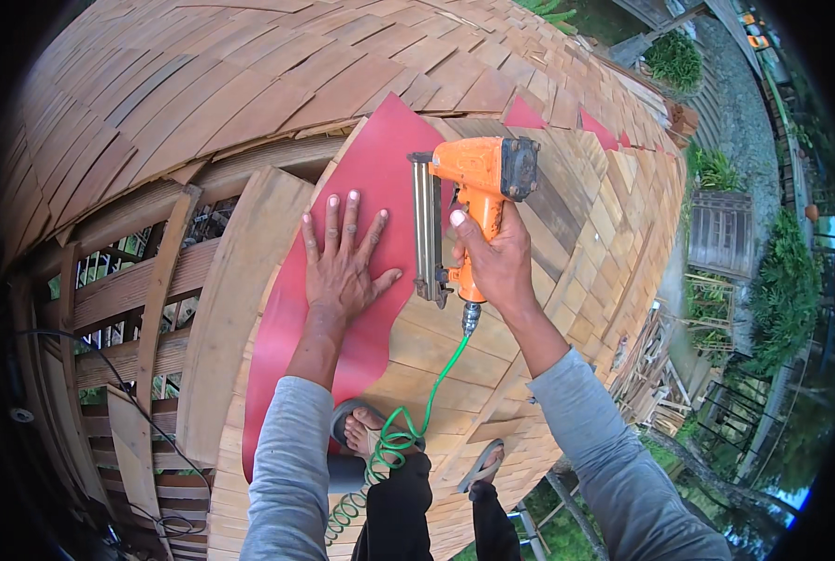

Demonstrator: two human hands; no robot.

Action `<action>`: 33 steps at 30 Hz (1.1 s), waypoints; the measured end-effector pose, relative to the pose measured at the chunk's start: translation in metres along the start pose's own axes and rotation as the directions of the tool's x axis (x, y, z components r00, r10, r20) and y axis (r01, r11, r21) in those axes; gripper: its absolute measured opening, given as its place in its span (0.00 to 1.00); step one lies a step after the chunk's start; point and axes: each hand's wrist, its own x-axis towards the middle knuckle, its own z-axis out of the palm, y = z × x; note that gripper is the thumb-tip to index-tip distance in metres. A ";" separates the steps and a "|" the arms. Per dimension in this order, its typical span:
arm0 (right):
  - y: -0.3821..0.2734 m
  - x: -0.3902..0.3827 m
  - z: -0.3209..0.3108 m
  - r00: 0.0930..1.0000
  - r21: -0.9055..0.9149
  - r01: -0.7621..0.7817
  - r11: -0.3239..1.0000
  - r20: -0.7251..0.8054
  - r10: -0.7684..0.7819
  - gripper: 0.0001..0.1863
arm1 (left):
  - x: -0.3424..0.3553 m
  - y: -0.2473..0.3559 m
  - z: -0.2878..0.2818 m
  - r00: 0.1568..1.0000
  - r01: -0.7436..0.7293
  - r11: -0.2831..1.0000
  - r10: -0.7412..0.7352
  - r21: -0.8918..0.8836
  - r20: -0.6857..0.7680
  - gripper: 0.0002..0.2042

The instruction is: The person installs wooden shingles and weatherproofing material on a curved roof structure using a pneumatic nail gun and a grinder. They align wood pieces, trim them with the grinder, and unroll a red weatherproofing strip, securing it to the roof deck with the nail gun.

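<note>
My left hand (347,262) lies spread on a red sheet (388,159), its fingers apart, over light wooden shingles (441,365). My right hand (492,257) grips an orange pneumatic nail gun (460,164) by its handle. The gun's long metal magazine is over the red sheet's right edge, just right of my left hand; whether it touches the sheet I cannot tell. A green coiled air hose (446,374) runs from the handle's fitting down past my sandaled feet (371,430).
Shingled roof (287,65) curves across the top. On the left are open wooden framing (146,299), a loose board (230,309) and a black cable (128,383). Beyond the roof's right edge lie a lower path (745,140), plants (773,299) and scrap wood (647,379).
</note>
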 end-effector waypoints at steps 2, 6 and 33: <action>-0.003 0.004 0.005 1.000 0.028 -0.013 1.000 0.012 0.013 0.14 | -0.005 -0.001 0.002 1.000 0.004 1.000 -0.004 -0.013 0.003 0.48; -0.014 0.008 0.016 0.997 -0.037 0.016 0.999 0.070 -0.013 0.15 | -0.021 -0.006 0.010 1.000 0.018 0.999 -0.018 -0.030 0.012 0.48; -0.001 0.038 0.052 0.992 -0.070 0.061 0.996 0.114 -0.052 0.19 | -0.032 -0.025 0.009 0.998 -0.057 0.998 0.057 -0.026 -0.018 0.46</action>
